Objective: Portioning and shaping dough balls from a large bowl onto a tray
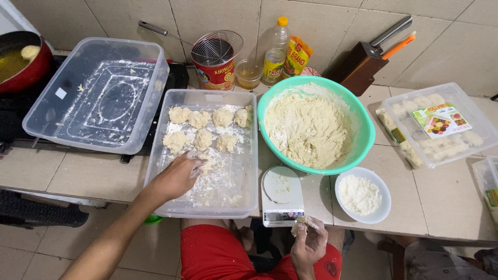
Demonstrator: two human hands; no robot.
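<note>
A: Hands first. State and position?

B: Right hand [309, 243], nearest the camera, is closed around a small pale lump of dough [305, 223], held just below the white digital kitchen scale [281, 195]. Left hand [179, 173] reaches into the clear rectangular plastic tray [171, 207], fingers curled down onto a floured dough piece [207, 164]; whether it grips that piece cannot be told.

A: Tray contents?

B: Seven more rough dough balls [203, 139] lie in two rows at the far end, on a flour-dusted floor.

A: Adjacent items?

B: A small white bowl of flour [361, 195] stands right of the scale. Behind both sits the large green plastic mixing bowl [365, 129], holding bulk dough. An empty clear plastic tub [98, 93] stands left of the tray. Beyond it, a red pan of oil [21, 65] holds one floating piece.
</note>
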